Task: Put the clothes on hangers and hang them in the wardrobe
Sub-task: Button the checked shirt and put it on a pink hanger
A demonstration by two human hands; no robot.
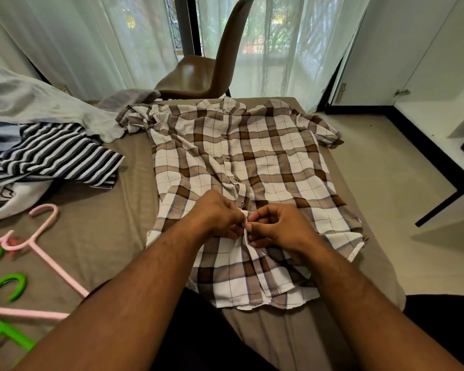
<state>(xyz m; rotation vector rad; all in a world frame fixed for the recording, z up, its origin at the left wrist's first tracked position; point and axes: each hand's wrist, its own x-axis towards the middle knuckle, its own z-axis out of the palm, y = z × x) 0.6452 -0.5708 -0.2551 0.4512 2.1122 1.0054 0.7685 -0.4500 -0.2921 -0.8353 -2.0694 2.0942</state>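
Down at the near edge, both forearms reach in over the brown bed, and the hands meet right in the middle, almost knuckle to knuckle. The left hand has its fingers curled, pinching the white front edge of the plaid shirt; the right hand pinches the same strip from the other side, thumb against fingertips, just below a fastened button. The shirt lies flat and face up under them, hem nearest, collar at the far end, sleeves spread to either side. Off to the left, well apart from the hands, a pink hanger and a green hanger lie on the bed. Further back on that side, a striped garment lies in a heap with a pale grey garment behind it. Beyond the collar stands a brown chair against sheer curtains, and the white wardrobe rises at far right.
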